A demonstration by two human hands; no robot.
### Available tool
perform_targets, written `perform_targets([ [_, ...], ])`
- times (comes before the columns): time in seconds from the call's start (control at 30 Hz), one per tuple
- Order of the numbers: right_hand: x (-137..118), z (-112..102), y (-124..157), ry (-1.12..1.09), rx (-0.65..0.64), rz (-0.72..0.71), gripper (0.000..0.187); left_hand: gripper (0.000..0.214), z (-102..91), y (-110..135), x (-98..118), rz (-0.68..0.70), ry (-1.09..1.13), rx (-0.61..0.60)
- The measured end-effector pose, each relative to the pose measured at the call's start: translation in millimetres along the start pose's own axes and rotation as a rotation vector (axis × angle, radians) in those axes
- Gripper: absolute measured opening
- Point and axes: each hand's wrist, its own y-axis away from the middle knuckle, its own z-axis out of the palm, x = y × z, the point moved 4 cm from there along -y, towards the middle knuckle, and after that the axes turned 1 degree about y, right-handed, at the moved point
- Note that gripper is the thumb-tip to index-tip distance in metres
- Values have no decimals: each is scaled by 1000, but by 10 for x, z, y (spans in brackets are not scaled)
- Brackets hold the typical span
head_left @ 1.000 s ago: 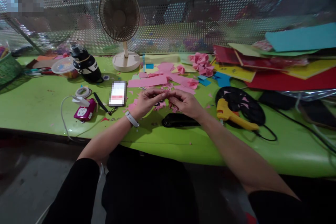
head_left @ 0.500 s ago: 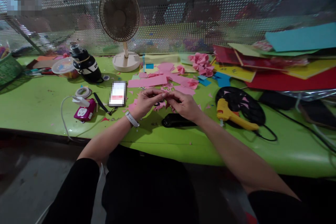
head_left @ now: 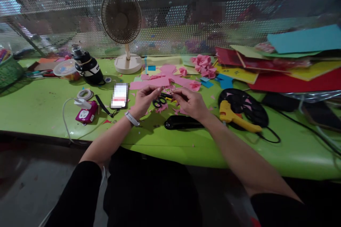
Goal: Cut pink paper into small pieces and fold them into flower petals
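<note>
My left hand (head_left: 145, 100) is closed in a pinch above the table, thumb and fingertips together; whatever lies between them is too small to make out. Facing it, my right hand (head_left: 192, 102) pinches in the same way, its fingertips near pink scraps, and I cannot tell what it grips. In the gap below the two hands lies a pair of scissors with black handles (head_left: 159, 102), next to a thin yellow tool (head_left: 170, 99). Pink paper strips (head_left: 150, 83) and cut scraps spread behind and under my hands. A black stapler-like object (head_left: 181, 122) sits nearer to me, by my right wrist.
A yellow glue gun (head_left: 236, 118) rests on a black tray (head_left: 226, 95) at right. Stacked coloured paper (head_left: 287, 79) is behind it. Folded pink paper flowers (head_left: 204, 65), a fan (head_left: 128, 64), a bottle (head_left: 89, 67), a phone (head_left: 119, 95) and a purple power adapter (head_left: 86, 113) stand around.
My hands were touching at the fingertips and have drawn apart, the left to the left, the right to the right. The scissors and yellow tool between them now show more.
</note>
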Motion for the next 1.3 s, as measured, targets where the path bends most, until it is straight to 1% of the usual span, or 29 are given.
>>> perform_targets([
  [0.1,19,2,25,-46,-3,51,36,29,11,11,-14,-25,-9,-29],
  [0.2,14,1,45,-61,5,67,44,31,18,18,-34,-44,-13,-49],
  [0.5,21,-32,30,-122,95,100,29,36,61,35,-84,-126,-13,-135],
  [0.63,21,-4,29,-197,38,135,30,35,63,36,-113,-136,-7,-189],
  [0.73,-18,16,29,-221,-13,109,28,34,58,33,-145,-144,-10,-222],
  [0.83,-72,24,28,-216,-14,62,24,38,52,30,-179,-176,-27,-240],
  [0.9,-88,26,28,-218,4,58,21,40,45,24,-192,-185,-40,-233],
  [0.97,-82,27,27,-243,18,81,19,40,37,18,-198,-179,-39,-219],
  [1.07,-45,40,23,-342,-1,149,17,40,31,11,-209,-176,-8,-209],
  [1.17,-7,61,21,-460,-38,216,14,40,37,13,-224,-190,21,-225],
  [1.3,28,95,29,-560,-72,276,12,38,55,19,-226,-205,47,-258],
])
